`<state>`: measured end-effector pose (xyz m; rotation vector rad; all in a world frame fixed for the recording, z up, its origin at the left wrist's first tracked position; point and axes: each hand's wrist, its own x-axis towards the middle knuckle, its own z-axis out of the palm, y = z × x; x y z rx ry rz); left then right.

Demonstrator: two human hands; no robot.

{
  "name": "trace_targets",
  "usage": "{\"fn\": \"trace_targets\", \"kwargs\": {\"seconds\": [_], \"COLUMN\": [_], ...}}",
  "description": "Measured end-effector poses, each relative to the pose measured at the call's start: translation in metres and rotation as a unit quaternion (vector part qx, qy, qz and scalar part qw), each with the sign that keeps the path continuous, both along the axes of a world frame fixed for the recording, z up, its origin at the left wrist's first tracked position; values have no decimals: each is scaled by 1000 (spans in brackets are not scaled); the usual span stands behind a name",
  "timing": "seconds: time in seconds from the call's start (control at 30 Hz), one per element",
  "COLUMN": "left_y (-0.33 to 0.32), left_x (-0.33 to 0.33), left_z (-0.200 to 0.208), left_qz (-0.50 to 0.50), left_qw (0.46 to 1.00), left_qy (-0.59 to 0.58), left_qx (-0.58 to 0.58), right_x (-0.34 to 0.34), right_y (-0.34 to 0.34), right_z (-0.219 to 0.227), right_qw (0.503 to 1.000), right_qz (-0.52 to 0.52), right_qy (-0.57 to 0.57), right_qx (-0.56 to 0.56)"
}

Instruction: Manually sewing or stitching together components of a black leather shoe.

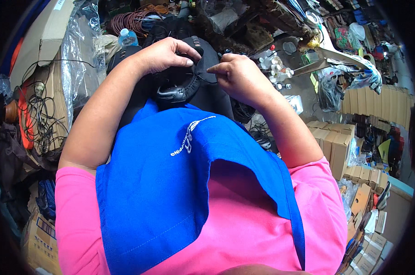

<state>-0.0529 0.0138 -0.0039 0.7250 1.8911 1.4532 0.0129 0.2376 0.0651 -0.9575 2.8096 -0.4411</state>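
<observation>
A black shoe (177, 91) is borne on the lap, between the dark trouser legs (219, 98), just beyond the far edge of a blue apron (152, 151). Its rounded, stitched end is turned toward the wearer, by whom a pink shirt (253, 224) is also worn. The left hand (167, 55) is laid over the shoe from the left; its fingers are bent, with the thumb and forefinger held apart above the opening, and whether the shoe is firmly grasped cannot be told. The right hand (244, 78) is placed at the shoe's right side. Its fingers are curled, with the forefinger pointed toward the left hand; whether anything is pinched in them cannot be made out.

Beyond the lap's far left corner, a clear bottle (127, 38) is seen, with a coil of reddish-brown cord (130, 22) behind it. To the left, clear plastic wrapping (84, 59) is hung beside a large cardboard box (47, 30). Past the lap's right edge, small bottles (277, 68) are clustered on the floor (311, 109), and cardboard boxes (338, 149) are stacked nearer the right elbow.
</observation>
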Motion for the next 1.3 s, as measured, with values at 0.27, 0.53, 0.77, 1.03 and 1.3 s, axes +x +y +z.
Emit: {"fn": "trace_targets", "kwargs": {"seconds": [0.27,0.53,0.77,1.03,1.3], "left_y": [0,4,5,-15,-18], "left_x": [2,-1,1,52,86], "left_z": [1,-3,-3,19,19], "left_qz": [-17,-17,-6,156,230], "left_qw": [999,998,988,944,907], "left_qy": [30,59,142,265,328], "left_qx": [0,-7,-57,-118,-133], "right_x": [-16,-43,-32,4,35], "right_y": [14,32,17,11,-5], "right_z": [-17,-47,-54,-47,-52], "right_qw": [991,931,924,978,988], "right_qz": [-25,-10,-48,-46,-38], "right_qy": [-119,-311,-291,-63,105], "right_qx": [-60,-191,-244,-193,-103]}}
